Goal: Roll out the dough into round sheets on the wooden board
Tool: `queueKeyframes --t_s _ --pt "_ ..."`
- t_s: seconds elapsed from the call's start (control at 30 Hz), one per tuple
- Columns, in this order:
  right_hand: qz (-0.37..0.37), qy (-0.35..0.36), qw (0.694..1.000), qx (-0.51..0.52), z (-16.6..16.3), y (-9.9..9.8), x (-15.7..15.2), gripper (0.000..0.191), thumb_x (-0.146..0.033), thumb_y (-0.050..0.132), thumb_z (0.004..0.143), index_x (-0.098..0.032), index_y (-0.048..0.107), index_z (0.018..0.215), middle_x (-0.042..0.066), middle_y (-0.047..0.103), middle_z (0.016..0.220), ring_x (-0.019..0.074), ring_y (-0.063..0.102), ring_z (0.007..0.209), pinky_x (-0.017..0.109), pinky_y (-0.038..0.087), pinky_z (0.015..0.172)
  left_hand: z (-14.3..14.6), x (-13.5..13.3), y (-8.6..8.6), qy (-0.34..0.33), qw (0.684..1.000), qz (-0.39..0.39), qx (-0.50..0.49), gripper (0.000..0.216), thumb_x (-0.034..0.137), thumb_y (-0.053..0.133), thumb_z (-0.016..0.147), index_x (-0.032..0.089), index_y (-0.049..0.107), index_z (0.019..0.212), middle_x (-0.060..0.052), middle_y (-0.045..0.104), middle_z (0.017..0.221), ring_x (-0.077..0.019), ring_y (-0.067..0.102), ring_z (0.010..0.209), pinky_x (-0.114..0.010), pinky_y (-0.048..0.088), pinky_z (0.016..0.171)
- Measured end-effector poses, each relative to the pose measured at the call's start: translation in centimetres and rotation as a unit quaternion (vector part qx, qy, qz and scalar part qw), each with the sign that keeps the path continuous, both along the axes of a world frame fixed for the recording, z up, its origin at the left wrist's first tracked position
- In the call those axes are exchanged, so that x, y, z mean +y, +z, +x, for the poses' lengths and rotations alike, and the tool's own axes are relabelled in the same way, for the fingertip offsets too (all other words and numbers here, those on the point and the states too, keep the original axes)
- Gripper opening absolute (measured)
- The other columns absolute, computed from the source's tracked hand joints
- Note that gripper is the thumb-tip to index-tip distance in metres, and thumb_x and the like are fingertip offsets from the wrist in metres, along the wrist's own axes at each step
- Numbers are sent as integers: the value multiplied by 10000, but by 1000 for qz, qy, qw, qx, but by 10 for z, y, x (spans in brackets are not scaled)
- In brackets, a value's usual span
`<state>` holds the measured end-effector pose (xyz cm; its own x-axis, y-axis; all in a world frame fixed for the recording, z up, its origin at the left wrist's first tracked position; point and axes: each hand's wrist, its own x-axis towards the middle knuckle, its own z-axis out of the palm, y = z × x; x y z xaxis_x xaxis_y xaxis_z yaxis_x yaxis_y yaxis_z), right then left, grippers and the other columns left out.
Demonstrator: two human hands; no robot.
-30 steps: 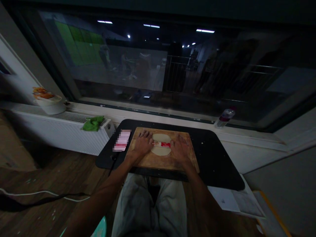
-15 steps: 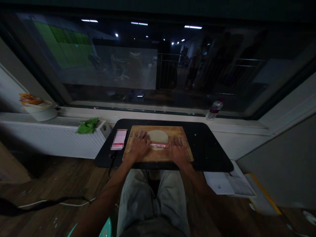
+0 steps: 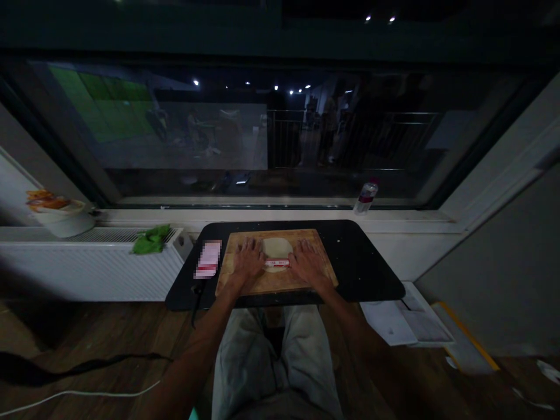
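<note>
A wooden cutting board (image 3: pixel 321 274) lies on a black table (image 3: pixel 367 274). A flat round of pale dough (image 3: pixel 275 249) rests on the board. Across the dough's near edge lies a red and white roller (image 3: pixel 277 263). My left hand (image 3: pixel 247 262) presses flat on the roller's left end, fingers stretched forward. My right hand (image 3: pixel 306 263) presses flat on its right end the same way. Both palms hide the roller's ends.
A blurred red and white pack (image 3: pixel 208 259) lies on the table left of the board. A plastic bottle (image 3: pixel 366 198) stands on the window sill. A green cloth (image 3: pixel 151 239) and a white bowl (image 3: pixel 63 217) sit on the radiator. Papers (image 3: pixel 405 321) lie on the floor at right.
The roller and both hands have moved back toward me over the dough, from its middle to its near edge. The camera has tilted up and pulled away.
</note>
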<state>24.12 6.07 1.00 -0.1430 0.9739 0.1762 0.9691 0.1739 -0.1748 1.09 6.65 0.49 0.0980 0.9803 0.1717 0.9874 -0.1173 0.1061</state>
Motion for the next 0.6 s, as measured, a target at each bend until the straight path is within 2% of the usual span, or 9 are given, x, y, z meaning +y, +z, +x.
queueKeyframes --t_s 0.13,0.33,0.47,0.6 --pt "50 -18 999 4 -3 -8 -18 558 -384 431 1172 -126 640 1621 227 636 1680 356 549 1605 495 397 1343 1 -22 -6 6 999 26 -19 525 314 450 1140 185 649 1610 -191 664 1659 -376 514 1649 -567 435 1345" --pt "47 -25 998 23 -6 -16 -41 595 -383 403 1184 -66 627 1635 272 607 1692 391 532 1620 522 327 1388 -1 -50 -23 11 998 50 -36 554 351 441 1152 181 634 1642 -194 628 1705 -387 510 1659 -582 417 1361" --pt "53 -33 998 17 -5 -20 -51 614 -391 386 1186 -54 609 1649 276 600 1697 376 517 1635 518 343 1380 -3 -57 -27 -3 997 77 -32 537 360 429 1152 209 671 1607 -166 656 1685 -386 538 1638 -603 388 1382" --pt "61 -24 998 0 -4 -18 -48 605 -386 357 1194 -52 643 1609 275 649 1648 354 573 1587 493 374 1360 -1 -55 -24 -1 997 76 -32 542 352 401 1159 196 671 1602 -160 644 1700 -383 517 1656 -599 377 1388"
